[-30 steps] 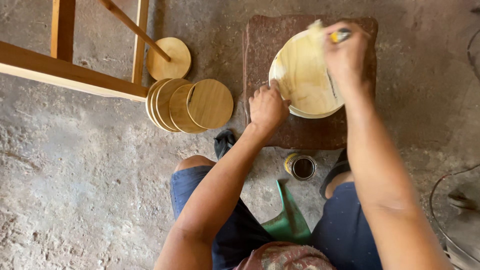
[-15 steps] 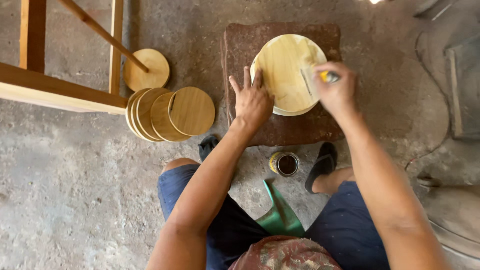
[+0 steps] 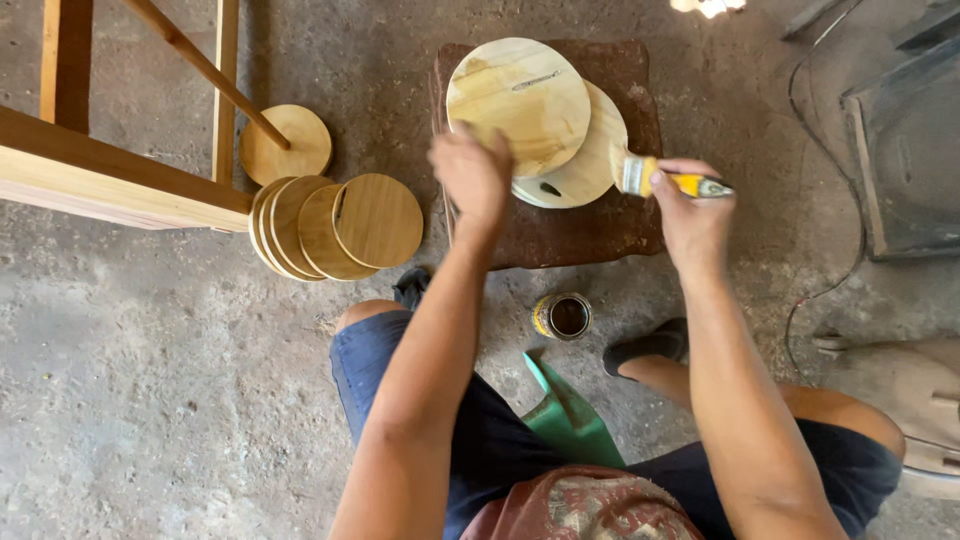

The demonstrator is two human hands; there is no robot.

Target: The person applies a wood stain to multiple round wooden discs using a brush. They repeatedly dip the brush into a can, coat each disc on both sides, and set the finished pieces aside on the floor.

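Left hand (image 3: 472, 172) grips the near edge of the top disc (image 3: 518, 104), tilted over a second disc (image 3: 590, 160) on the brown block (image 3: 590, 235). Right hand (image 3: 690, 215) is closed on a brush (image 3: 665, 182), bristles at the second disc's rim.

Risks: the top disc slipping from an edge-only grip; wet bristles smearing it; a knee tipping the open tin (image 3: 564, 316) on the floor.
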